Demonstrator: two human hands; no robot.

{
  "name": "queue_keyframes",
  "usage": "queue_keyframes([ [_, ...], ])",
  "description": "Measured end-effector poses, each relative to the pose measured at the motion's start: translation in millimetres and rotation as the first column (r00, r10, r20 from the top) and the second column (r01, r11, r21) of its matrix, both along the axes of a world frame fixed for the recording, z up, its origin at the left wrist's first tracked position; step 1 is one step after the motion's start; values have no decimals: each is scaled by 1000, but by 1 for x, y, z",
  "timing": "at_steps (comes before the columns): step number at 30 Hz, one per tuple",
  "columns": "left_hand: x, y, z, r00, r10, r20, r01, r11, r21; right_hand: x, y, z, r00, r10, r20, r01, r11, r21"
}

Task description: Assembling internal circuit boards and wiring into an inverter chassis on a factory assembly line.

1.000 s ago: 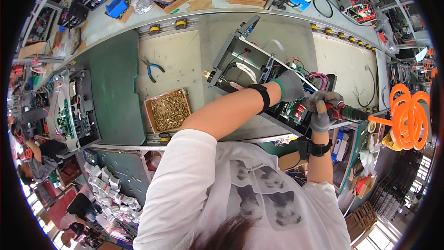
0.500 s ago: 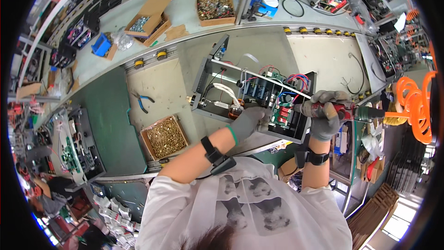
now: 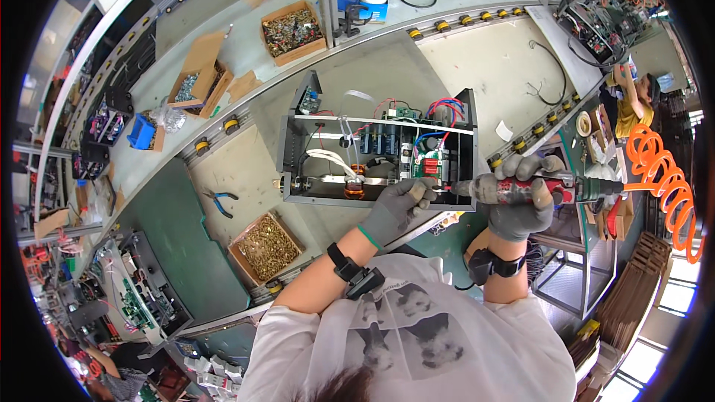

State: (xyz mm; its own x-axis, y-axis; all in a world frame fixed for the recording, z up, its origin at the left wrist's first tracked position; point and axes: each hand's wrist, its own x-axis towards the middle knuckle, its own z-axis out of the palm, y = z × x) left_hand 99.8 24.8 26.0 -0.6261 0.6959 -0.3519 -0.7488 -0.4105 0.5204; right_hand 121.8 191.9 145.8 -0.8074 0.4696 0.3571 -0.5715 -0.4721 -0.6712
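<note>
Fingers of your right hand point(image 3: 518, 216) clamp the driver point(image 3: 514, 191); whether your left hand point(image 3: 393, 212) grips is unclear. Aim squarely.

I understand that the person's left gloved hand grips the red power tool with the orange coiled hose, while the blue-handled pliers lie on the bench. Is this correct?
Not the left: the head view shows the right gloved hand gripping the red power tool with the orange coiled hose, while the blue-handled pliers lie on the bench.
</note>
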Motion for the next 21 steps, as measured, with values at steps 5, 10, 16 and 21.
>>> queue_keyframes([
  [5,3,1,10,998,-32,-58,31,999,-13,2,3,-5,1000,18,-24,-17,999,30],
  [10,8,5,18,964,-25,-266,-30,979,-201,4,7,-7,998,46,36,-47,999,24],
  [16,4,1,27,993,-60,101,56,998,34,8,8,-9,996,-17,83,17,1000,5],
  [21,-7,20,18,931,-104,349,121,992,-27,13,15,-11,992,-81,102,86,995,-50],
])
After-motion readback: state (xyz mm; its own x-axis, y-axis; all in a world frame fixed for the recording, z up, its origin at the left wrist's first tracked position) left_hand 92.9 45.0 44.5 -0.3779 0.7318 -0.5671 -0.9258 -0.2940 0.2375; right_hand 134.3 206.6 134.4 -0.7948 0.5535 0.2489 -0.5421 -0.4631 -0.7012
